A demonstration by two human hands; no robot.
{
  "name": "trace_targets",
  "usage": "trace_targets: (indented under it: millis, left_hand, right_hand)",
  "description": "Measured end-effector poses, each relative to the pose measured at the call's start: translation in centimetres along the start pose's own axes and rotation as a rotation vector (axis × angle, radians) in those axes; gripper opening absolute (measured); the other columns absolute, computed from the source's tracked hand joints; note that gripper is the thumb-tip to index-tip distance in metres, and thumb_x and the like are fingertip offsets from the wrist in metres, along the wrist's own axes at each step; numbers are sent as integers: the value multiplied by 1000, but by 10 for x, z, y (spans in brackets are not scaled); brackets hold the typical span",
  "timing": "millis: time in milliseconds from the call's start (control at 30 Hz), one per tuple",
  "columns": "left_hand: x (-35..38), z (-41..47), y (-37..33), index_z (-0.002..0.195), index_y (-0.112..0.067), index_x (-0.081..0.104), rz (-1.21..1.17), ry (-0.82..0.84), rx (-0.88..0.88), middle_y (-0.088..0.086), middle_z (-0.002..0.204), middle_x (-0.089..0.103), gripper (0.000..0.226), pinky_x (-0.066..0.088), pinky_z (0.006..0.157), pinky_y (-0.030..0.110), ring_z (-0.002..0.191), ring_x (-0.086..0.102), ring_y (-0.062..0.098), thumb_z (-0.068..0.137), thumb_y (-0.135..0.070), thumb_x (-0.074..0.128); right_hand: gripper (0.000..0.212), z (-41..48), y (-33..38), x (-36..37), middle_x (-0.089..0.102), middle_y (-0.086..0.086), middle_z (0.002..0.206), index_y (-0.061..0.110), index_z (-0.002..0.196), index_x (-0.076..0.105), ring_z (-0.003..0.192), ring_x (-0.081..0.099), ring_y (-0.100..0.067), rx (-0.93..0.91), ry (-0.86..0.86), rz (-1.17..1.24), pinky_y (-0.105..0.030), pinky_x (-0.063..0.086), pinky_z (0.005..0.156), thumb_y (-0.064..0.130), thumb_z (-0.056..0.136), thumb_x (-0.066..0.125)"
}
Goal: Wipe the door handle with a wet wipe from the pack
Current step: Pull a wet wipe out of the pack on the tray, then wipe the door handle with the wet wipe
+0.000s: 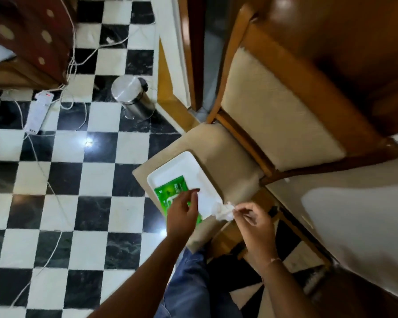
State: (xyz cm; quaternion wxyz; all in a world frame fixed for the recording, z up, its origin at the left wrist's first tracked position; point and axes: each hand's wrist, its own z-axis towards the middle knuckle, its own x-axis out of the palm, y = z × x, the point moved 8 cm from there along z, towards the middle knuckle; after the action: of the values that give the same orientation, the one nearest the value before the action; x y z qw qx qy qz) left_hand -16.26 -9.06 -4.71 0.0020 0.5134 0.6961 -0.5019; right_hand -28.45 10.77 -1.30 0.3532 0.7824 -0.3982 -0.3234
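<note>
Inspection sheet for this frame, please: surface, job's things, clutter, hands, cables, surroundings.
Surface: beige chair seat carrying a white tray.
Job's things: green wipe pack lies in the tray; crumpled white wipe held at the tray's near corner; door handle not in view.
Clutter: nothing seen on the seat beyond the tray.
Hands: left hand open above the pack; right hand pinching the wipe.
Cables: white cords and a power strip on the floor.
Surroundings: checkered floor, steel pedal bin.
</note>
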Motion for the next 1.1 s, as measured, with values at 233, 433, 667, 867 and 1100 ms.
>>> trace_targets:
  millis: [233, 433, 667, 867, 1100]
  left_hand:
    - [69, -93, -142, 96, -12, 85, -187, 659, 121, 9, 90, 84, 14, 55, 76, 19, 79, 70, 2, 100, -20, 76]
    - [94, -157, -260, 95, -6, 82, -91, 753, 271, 10, 95, 84, 17, 61, 86, 35, 88, 80, 15, 100, -20, 75]
    - [160, -255, -329, 126, 12, 65, -534, 968, -93, 42, 127, 67, 36, 58, 98, 55, 113, 69, 44, 112, -17, 50]
    - [218, -382, -336, 137, -4, 66, -358, 1447, -135, 28, 137, 71, 56, 64, 97, 48, 123, 72, 36, 100, -46, 65]
    - [257, -474, -333, 114, -24, 85, 147, 1468, 434, 6, 108, 86, 34, 65, 85, 31, 105, 83, 23, 81, -27, 91]
  right_hand:
    - [21, -67, 47, -124, 80, 16, 97, 39, 94, 76, 88, 75, 1, -34, -247, 82, -12, 59, 68, 22, 85, 86]
    - [21, -153, 73, -244, 79, 6, 90, 30, 92, 77, 81, 74, -5, -109, -555, 269, -13, 58, 68, 10, 86, 84]
    - [25, -247, 67, -324, 78, -2, 82, 25, 89, 75, 75, 78, -11, -114, -730, 696, -28, 61, 61, 0, 85, 80]
    - [30, -307, 51, -351, 82, -5, 99, 21, 106, 76, 88, 80, -18, -55, -799, 913, -34, 64, 72, 36, 80, 82]
    - [26, -382, 16, -405, 84, -12, 108, 6, 115, 78, 108, 79, -31, 27, -806, 835, -41, 61, 102, 13, 89, 82]
